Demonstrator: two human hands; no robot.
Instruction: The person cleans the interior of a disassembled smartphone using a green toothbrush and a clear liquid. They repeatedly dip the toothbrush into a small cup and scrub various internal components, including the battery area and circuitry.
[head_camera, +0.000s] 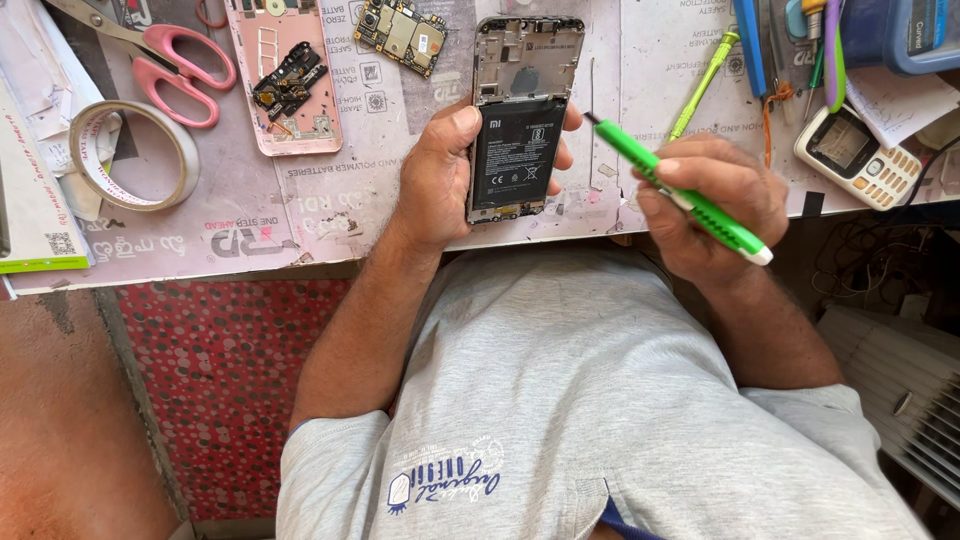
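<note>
At the worktop's near edge, the left hand (438, 180) gripped an opened smartphone (520, 120) (black battery exposed), thumb and fingers clamped on its long sides, while the right hand (715, 205) pinched a green screwdriver (680, 190), fingers curled around it, tip just beside the phone's right side.

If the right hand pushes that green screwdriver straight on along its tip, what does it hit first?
Most likely the opened phone in the left hand. The right hand holds the green screwdriver with its tip aimed up-left at the phone's right edge, beside the black battery. Depth is unclear, so the tip may pass just above the frame.
</note>
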